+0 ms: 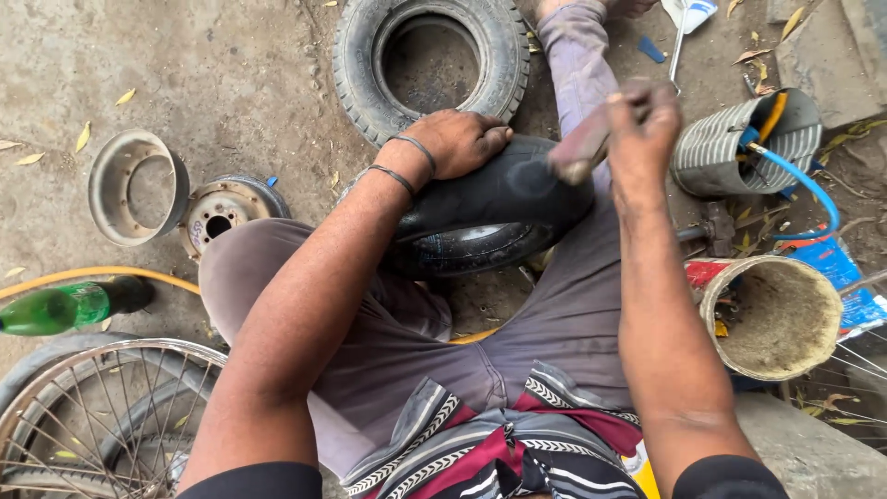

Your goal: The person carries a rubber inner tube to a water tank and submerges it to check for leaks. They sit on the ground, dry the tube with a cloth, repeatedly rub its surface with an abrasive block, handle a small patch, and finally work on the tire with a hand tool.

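Forearms reach forward: left hand (459, 140) lies flat on the inner tube (490, 194), right hand (641, 129) grip clamped on a tool (582, 145).

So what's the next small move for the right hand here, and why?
Probably draw the tool across the inner tube again: the right hand holds it against the rubber, and the left hand pins the tube over the knee.

One small tyre (430, 65) lies on the ground, and one black inner tube (494, 199). Two metal wheel rim halves: one (137, 188), another (226, 208). One green bottle (65, 307), one spoked bicycle wheel (102, 416), two open cans: one (771, 319), another (739, 143).
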